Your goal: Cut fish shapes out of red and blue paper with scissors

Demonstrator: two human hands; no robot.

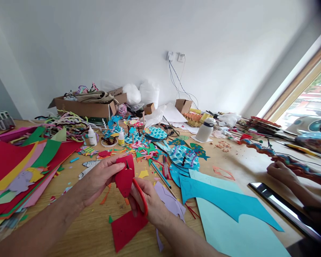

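Note:
My left hand (97, 178) pinches a red foam cut-out (125, 178) by its upper left edge and holds it upright above the wooden table (96, 228). My right hand (149, 203) is closed round the red handles of a pair of scissors (139, 194), whose blades reach up into the red piece. A loose red foam scrap (125, 228) lies on the table just under both hands. A lilac foam shape (169, 201) lies beside my right wrist.
Stacked coloured foam sheets (18, 167) fill the left. Blue foam sheets (230, 214) lie at the right front. Glue bottles (92, 136), blue paper fish (183, 157), scraps, pencils and cardboard boxes (85, 107) crowd the middle and back. Another person's hand (282, 173) works at the right near a dark ruler (283, 210).

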